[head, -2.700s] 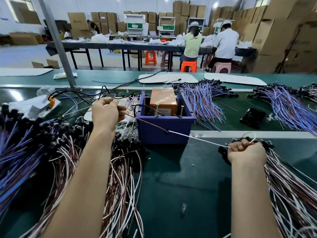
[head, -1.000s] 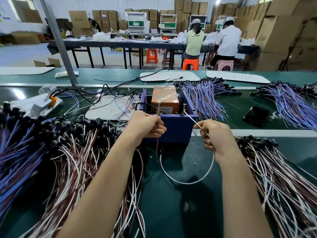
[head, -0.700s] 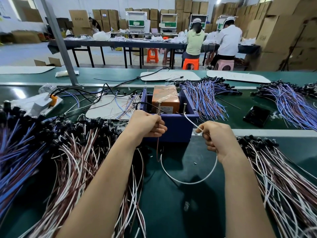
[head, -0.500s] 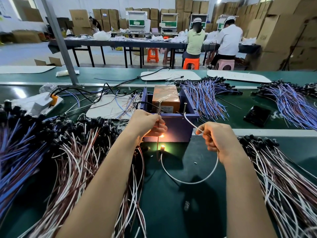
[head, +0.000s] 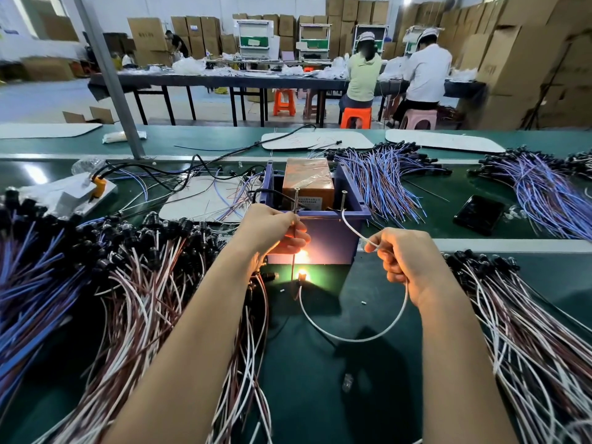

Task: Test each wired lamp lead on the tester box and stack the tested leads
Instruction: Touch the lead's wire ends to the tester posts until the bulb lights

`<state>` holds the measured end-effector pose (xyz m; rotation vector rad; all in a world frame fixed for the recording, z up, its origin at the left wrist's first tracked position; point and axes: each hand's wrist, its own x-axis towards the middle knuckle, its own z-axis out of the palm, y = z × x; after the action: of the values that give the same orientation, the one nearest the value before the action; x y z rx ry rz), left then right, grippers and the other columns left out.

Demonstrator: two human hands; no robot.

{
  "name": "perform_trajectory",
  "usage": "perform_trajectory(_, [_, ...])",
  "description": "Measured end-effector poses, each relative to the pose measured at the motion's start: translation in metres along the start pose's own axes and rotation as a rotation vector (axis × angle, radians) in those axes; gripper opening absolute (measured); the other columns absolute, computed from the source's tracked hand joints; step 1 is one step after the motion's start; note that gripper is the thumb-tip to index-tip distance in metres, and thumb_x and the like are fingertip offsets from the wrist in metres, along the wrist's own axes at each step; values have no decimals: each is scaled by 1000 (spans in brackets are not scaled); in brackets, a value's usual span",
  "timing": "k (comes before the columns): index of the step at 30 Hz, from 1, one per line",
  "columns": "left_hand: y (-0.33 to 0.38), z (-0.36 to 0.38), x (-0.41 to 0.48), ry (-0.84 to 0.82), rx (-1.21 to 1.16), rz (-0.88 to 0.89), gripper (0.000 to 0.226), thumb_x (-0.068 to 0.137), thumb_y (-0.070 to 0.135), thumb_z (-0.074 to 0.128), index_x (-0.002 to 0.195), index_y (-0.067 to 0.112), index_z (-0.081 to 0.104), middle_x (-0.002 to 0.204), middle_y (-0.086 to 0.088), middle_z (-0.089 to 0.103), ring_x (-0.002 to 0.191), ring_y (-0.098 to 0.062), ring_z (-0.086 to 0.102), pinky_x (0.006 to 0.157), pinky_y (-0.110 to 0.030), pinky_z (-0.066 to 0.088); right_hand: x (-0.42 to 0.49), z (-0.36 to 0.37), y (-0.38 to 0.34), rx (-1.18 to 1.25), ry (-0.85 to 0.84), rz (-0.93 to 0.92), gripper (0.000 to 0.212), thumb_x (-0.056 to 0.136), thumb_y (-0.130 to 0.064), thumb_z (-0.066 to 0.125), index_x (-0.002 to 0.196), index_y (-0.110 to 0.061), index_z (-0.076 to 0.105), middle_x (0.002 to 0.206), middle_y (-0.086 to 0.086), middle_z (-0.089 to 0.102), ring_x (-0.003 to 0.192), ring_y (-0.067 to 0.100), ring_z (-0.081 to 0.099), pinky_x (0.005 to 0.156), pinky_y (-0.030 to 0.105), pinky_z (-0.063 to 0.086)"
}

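The purple tester box (head: 323, 238) stands mid-table with an orange block inside and two upright metal screws on its front rim. My left hand (head: 272, 229) pinches the brown wire of a lamp lead against the left screw. My right hand (head: 403, 254) pinches the lead's white wire (head: 349, 338), whose tip reaches toward the right screw; the wire hangs in a loop below. The lead's small lamp (head: 302, 274) glows orange in front of the box. A pile of brown-and-white leads (head: 134, 302) lies to the left, another pile of leads (head: 525, 318) to the right.
Bundles of blue-purple leads (head: 381, 177) lie behind the box, at far right and at far left. A black phone (head: 479, 214) lies right of the box. White boards, black cables and a grey post sit further back. Two people sit at a distant table.
From stretching a lead wide apart, my hands came together at the box and put the wire ends to the screws. The lamp lit half a second ago and glows brighter now.
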<state>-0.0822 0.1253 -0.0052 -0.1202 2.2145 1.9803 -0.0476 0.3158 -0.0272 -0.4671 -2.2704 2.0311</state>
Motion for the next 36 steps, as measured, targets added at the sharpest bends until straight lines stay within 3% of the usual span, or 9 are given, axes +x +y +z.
perform_trajectory(12, [-4, -2, 6, -8, 17, 21, 23, 96, 3, 49, 84, -11, 63, 71, -19, 67, 41, -13, 59, 44, -21, 52, -2, -1, -1, -20, -5, 1, 27, 77, 3, 38, 63, -3, 61, 46, -1, 31, 33, 7, 19, 31, 15, 16])
perform_trajectory(16, [-4, -1, 6, -47, 17, 11, 24, 95, 4, 49, 79, -7, 64, 66, -16, 66, 36, -10, 52, 39, -17, 45, -2, 0, -1, -11, 4, -1, 26, 74, 4, 38, 63, -3, 60, 46, 0, 30, 33, 8, 18, 33, 13, 16])
perform_trajectory(18, [-3, -5, 5, -168, 174, 7, 26, 92, 8, 51, 76, -1, 69, 62, -9, 67, 35, -7, 41, 35, -14, 33, -3, -1, -3, 50, -15, -39, 25, 73, 4, 37, 62, -4, 59, 47, 1, 30, 35, 9, 19, 36, 13, 16])
perform_trajectory(21, [-2, -12, -1, -515, 384, -26, 30, 95, 17, 50, 82, 3, 73, 66, -7, 70, 38, -5, 36, 35, -12, 21, -9, -7, -9, 125, -126, -122, 29, 72, 2, 36, 55, -7, 58, 47, 2, 34, 42, 13, 24, 39, 17, 19])
perform_trajectory(25, [-5, -9, 1, -711, 424, -120, 55, 101, 42, 28, 95, 9, 72, 71, -8, 71, 39, -6, 36, 36, -14, 23, -22, -14, -17, -116, -391, -248, 26, 64, -14, 46, 56, -12, 71, 58, 9, 58, 53, 17, 49, 49, 23, 41])
perform_trajectory(27, [-10, -4, 6, -695, 414, -183, 64, 102, 45, 16, 98, 8, 69, 67, -10, 68, 39, -8, 33, 37, -16, 24, -26, -13, -18, -217, -495, -255, 27, 73, -13, 50, 65, -14, 76, 66, 6, 68, 63, 12, 59, 61, 21, 48])
perform_trajectory(29, [-18, 0, 10, -642, 495, -215, 63, 103, 43, 17, 95, 7, 68, 62, -10, 67, 38, -9, 32, 38, -17, 25, -27, -10, -16, -293, -544, -227, 30, 84, -6, 51, 72, -15, 77, 71, 3, 71, 67, 10, 61, 67, 20, 49])
perform_trajectory(33, [-31, -2, 19, -413, 863, -88, 19, 97, 27, 46, 97, 15, 61, 50, 0, 62, 33, -9, 37, 37, -13, 31, -24, 1, -6, -511, -664, -78, 12, 91, -10, 58, 90, -15, 69, 75, 2, 66, 63, 12, 57, 54, 16, 43])
perform_trajectory(36, [-41, -1, 21, -368, 1040, -60, 17, 89, 23, 60, 105, 18, 56, 56, -2, 59, 38, -12, 46, 40, -17, 41, -16, 13, 3, -577, -641, -8, 8, 92, -13, 59, 99, -13, 63, 78, 2, 59, 60, 13, 55, 47, 14, 44])
